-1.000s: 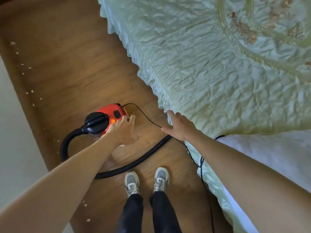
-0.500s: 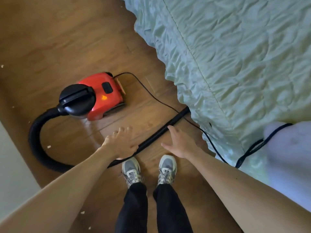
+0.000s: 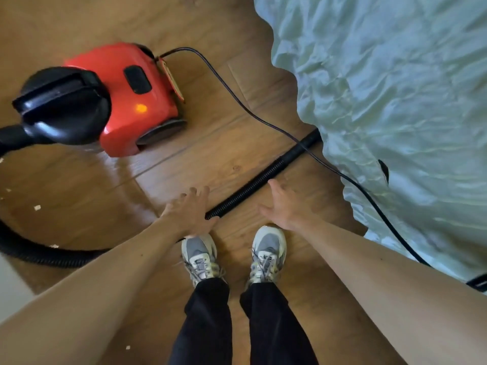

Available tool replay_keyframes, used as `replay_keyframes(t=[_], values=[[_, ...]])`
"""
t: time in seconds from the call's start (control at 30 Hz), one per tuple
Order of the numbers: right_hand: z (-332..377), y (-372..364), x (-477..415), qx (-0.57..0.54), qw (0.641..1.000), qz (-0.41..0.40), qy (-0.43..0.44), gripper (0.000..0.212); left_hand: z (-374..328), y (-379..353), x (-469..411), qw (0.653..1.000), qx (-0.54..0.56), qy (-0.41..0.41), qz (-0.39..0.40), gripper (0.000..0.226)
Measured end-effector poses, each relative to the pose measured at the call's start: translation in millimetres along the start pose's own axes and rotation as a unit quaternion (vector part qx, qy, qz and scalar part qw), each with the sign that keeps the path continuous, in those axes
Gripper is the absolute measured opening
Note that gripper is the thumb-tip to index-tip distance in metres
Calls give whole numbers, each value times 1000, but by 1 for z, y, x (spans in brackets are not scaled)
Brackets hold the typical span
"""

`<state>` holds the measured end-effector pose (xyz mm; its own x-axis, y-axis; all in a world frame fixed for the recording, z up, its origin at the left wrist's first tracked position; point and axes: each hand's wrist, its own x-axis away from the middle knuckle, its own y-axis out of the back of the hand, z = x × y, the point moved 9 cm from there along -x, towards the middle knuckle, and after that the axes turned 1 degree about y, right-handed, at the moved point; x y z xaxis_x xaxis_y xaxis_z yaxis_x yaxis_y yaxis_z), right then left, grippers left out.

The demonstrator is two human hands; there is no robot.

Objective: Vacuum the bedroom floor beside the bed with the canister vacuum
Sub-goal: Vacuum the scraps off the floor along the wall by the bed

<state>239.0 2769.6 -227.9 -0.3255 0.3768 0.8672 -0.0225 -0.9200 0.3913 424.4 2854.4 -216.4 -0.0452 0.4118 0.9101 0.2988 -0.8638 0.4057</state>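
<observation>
Head view, the only one: left hand (image 3: 188, 214) reaching down, fingers (image 3: 196, 193) spread wide and holding nothing, thumb edge just touching or just above the ribbed black hose (image 3: 253, 184); cannot tell which. Right hand (image 3: 283, 204) on the hose's other side, palm open, fingers loosely splayed, also empty and apart from it. Beyond the left fingers, on the wooden floor (image 3: 224, 143), the red canister vacuum (image 3: 123, 93), orange lamp lit, black cap toward the hose end. Thin power cord (image 3: 237, 101) running from the canister's rear across the hose, beyond the right fingers, then down along the pale green bedspread (image 3: 382, 101). Far end of the hose slipping under the bedspread's edge, so nozzle hidden. Pale scraps of litter (image 3: 37, 207) on the floor well off the left hand's outer side. Likely handling: hose light, flexible, springy, ridges giving good grip; best taken between the two hands. Canister heavier, probably rolling when tugged. Dust compartment closed; contents not visible. Grey shoes (image 3: 200, 255) just below the hands.
</observation>
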Motion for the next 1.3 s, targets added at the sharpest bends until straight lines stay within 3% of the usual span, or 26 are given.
replay_keyframes(t=[0.3, 0.47, 0.57, 0.67, 0.9, 1.07, 1.17, 1.3], values=[[-41, -38, -73, -139, 978, -65, -142, 74, -6, -72, -49, 999, 8, -33, 1, 69], [-58, -45, -106, -318, 906, -140, -240, 64, 1, -96, -66, 998, -47, -13, -36, 61], [-63, -56, -115, -404, 860, -159, -268, 54, 2, -105, -67, 998, -60, -12, -18, 60], [-52, -76, -100, -462, 833, -121, -279, 36, 8, -113, -56, 998, -55, -10, 35, 58], [-14, -138, -25, -540, 782, -14, -312, 45, 25, -131, 8, 992, 19, -27, 122, 47], [24, -124, 26, -525, 802, -36, -281, 41, 30, -122, 67, 992, 59, -31, 112, 55], [59, -81, 45, -461, 857, -89, -214, 34, 36, -107, 99, 991, 89, -23, 99, 70], [128, -15, 62, -387, 909, -118, -102, 44, 42, -67, 135, 978, 203, -10, 44, 70]])
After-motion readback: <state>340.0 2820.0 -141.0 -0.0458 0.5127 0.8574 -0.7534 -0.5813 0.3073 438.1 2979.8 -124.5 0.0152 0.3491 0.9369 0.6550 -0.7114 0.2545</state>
